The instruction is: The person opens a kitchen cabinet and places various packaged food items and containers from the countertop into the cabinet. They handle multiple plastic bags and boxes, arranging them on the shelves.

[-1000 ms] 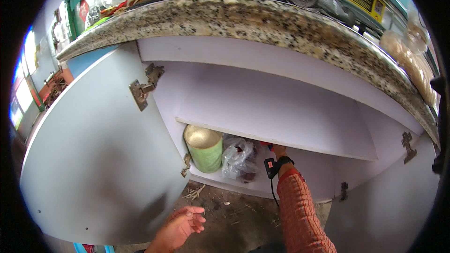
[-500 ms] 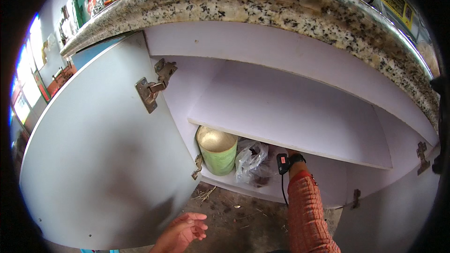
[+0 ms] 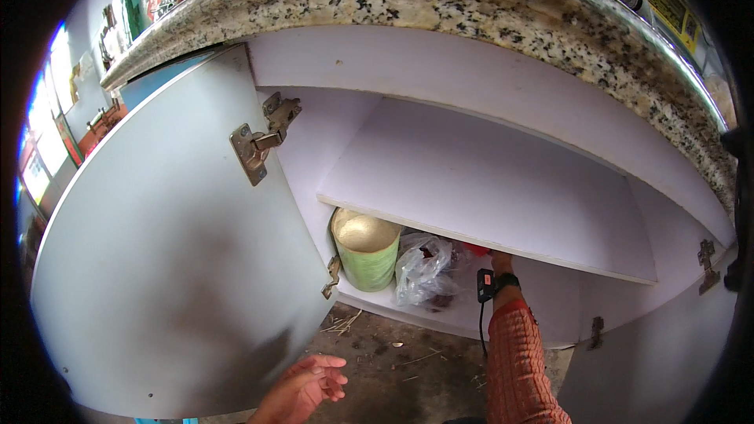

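Note:
My right hand (image 3: pixel 501 262) reaches into the lower compartment of the cabinet, its fingers mostly hidden below the edge of the shelf (image 3: pixel 471 237). Right beside it a bit of something red (image 3: pixel 476 249) shows; whether the hand grips it is hidden. To the left of that hand lie a clear plastic bag (image 3: pixel 422 275) with dark contents and a pale green cylindrical container (image 3: pixel 369 263), upright with a whitish inside. My left hand (image 3: pixel 305 386) hangs outside the cabinet, near the lower edge of the left door, empty, with loosely bent fingers apart.
The grey left door (image 3: pixel 173 243) stands wide on metal hinges (image 3: pixel 263 141); the right door (image 3: pixel 660 345) is swung out too. A speckled stone countertop (image 3: pixel 408 0) overhangs the cabinet. Straw bits lie on the dark floor (image 3: pixel 385 353).
My right hand has shifted slightly to the right inside the compartment, and the red thing has come into sight beside it. My left hand has hardly moved.

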### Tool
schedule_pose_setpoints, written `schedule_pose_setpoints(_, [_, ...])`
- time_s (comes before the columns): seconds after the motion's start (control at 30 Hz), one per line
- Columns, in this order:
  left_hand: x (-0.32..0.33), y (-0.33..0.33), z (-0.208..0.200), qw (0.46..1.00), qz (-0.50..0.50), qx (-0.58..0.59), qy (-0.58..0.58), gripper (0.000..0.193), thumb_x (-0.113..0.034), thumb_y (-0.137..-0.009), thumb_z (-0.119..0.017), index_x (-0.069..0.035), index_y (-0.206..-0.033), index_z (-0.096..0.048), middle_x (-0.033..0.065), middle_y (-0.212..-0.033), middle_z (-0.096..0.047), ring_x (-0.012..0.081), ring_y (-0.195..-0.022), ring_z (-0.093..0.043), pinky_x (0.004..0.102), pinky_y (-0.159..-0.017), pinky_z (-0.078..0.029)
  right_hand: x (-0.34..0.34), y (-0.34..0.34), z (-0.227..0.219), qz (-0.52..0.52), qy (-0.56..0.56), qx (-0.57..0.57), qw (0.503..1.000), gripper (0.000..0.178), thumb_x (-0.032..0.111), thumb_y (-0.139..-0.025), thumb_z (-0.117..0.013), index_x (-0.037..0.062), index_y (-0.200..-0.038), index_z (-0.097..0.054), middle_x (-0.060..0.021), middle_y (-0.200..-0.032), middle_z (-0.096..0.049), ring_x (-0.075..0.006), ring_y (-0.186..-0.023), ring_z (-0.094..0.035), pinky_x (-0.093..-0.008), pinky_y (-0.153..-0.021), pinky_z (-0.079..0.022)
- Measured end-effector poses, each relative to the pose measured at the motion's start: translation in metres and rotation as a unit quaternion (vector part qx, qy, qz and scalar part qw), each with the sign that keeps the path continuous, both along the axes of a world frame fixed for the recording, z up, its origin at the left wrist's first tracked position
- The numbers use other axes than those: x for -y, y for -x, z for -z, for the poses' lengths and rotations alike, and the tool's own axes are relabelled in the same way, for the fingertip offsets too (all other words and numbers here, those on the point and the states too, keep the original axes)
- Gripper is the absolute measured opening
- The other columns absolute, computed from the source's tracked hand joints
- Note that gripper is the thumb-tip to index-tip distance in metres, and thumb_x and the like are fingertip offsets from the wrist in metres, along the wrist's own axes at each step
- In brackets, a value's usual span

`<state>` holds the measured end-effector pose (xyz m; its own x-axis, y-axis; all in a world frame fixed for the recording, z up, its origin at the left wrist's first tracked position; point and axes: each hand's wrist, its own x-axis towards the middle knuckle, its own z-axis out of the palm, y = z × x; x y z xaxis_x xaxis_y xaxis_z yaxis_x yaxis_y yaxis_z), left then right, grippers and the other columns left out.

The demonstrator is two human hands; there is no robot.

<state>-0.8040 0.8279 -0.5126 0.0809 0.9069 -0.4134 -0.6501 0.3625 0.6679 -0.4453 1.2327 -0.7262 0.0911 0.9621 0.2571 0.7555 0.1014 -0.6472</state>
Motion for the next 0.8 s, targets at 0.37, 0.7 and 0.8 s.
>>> schedule_pose_setpoints(0.37, [-0.005, -0.007, 0.006, 1.0, 0.022, 0.005, 0.005, 0.032, -0.017, -0.09, -0.048, 0.003, -0.113, -0.055, 0.0141, -0.092, -0.063, 0.0245, -0.082, -0.059, 0.0359, -0.073, -0.047, 0.003, 0.036, 0.007, -0.129, -0.069, 0.029, 0.989, 0.042, 0.023, -0.082, -0.066, 0.0004, -0.115, -0.054, -0.0179, -0.111, -0.06, -0.0319, -0.098, -0.059, -0.0383, -0.084, -0.046])
schedule_pose_setpoints(0.7, [-0.011, -0.021, 0.006, 0.997, 0.072, 0.009, -0.018, 0.032, -0.017, -0.092, -0.045, 0.003, -0.116, -0.054, 0.013, -0.094, -0.063, 0.023, -0.081, -0.059, 0.0341, -0.075, -0.047, 0.022, 0.06, -0.011, -0.147, 0.143, -0.165, 0.965, 0.057, 0.027, -0.078, -0.072, -0.0012, -0.122, -0.049, -0.0126, -0.113, -0.06, -0.0223, -0.1, -0.058, -0.0325, -0.085, -0.047])
schedule_pose_setpoints(0.8, [-0.01, -0.019, 0.009, 0.998, 0.063, 0.013, -0.029, 0.032, -0.018, -0.093, -0.044, 0.002, -0.116, -0.054, 0.0123, -0.095, -0.063, 0.0225, -0.081, -0.059, 0.0333, -0.075, -0.047, 0.032, 0.052, -0.043, -0.173, 0.181, -0.194, 0.948, 0.064, 0.031, -0.074, -0.075, -0.0001, -0.123, -0.049, -0.0128, -0.115, -0.059, -0.0225, -0.102, -0.057, -0.032, -0.088, -0.046])
